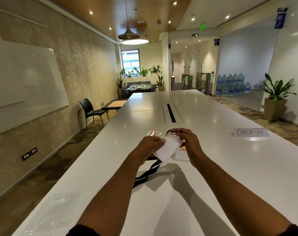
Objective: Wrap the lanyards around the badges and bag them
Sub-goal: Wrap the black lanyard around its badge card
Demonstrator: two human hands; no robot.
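Observation:
A white badge [168, 149] is held above the long white table [230, 167], tilted. My left hand [148, 147] grips its left edge. My right hand [187, 142] pinches the metal clip [173, 134] at the badge's top corner. The black lanyard [148, 174] hangs from under the badge and trails onto the table toward me. Another white badge [182, 155] with a bit of orange lies on the table under my right hand. A small clear bag [153, 133] with something orange in it lies just beyond my left hand.
Clear plastic bags [59, 208] lie flat near the table's front left edge. A folded "CHECK-IN" sign [250, 132] stands at the right. A cable slot [171, 113] runs down the table's middle. A black chair [90, 109] stands left of the table.

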